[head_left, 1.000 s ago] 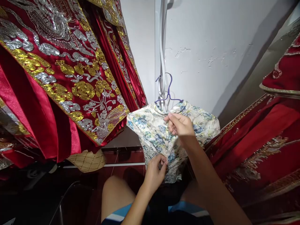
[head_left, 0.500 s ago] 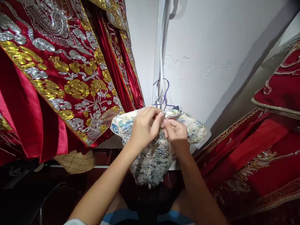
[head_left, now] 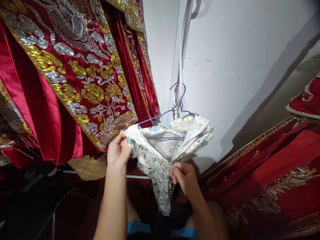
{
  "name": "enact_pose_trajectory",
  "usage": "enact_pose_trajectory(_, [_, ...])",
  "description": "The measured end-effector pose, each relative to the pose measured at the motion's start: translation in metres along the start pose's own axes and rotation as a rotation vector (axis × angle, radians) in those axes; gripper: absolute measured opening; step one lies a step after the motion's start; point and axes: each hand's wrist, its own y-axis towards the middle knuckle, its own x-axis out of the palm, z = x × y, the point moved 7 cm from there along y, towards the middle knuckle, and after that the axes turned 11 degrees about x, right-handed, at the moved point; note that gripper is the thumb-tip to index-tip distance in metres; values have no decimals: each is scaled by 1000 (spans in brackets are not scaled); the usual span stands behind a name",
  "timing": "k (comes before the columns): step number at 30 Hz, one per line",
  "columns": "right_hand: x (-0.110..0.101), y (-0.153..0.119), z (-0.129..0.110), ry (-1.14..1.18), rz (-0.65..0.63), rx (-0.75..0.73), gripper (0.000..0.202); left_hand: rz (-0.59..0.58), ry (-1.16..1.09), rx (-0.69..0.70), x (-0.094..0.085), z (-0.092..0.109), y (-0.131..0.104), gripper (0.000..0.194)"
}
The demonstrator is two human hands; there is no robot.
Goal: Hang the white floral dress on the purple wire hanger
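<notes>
A white garment with a blue and yellow floral pattern hangs on a thin purple hanger, whose hook goes over a white strap or loop. Its neckline gapes wide, so the hanger's lower bar shows inside. My left hand is closed on the garment's edge at its left shoulder side, pulling it outward. Lower down, my right hand pinches the front edge near the bottom of the neck opening. The fingertips of the right hand are partly hidden by its knuckles.
Red satin costumes with gold and silver sequin embroidery hang on the left. More red beaded costumes are on the right. Behind the garment stands a white wall with a white vertical strap. A tan quilted piece shows low on the left.
My hands were together at the garment's neck and have moved apart. The left went outward to the left, the right downward, and the neckline has spread, uncovering the hanger.
</notes>
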Motion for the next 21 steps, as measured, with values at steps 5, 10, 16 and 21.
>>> enact_pose_trajectory(5, [3, -10, 30, 230, 112, 72, 32, 304, -158, -250, -48, -52, -56, 32])
enact_pose_trajectory(10, [-14, -14, 50, 323, 197, 95, 37, 146, 104, -198, -68, -71, -77, 11])
enact_pose_trajectory(16, [-48, -24, 57, 373, 327, 76, 38, -385, 883, 115, -52, -73, -81, 25])
enact_pose_trajectory(21, [-60, -26, 71, 273, 357, 156, 38, -553, 986, 10, -43, -95, -103, 16])
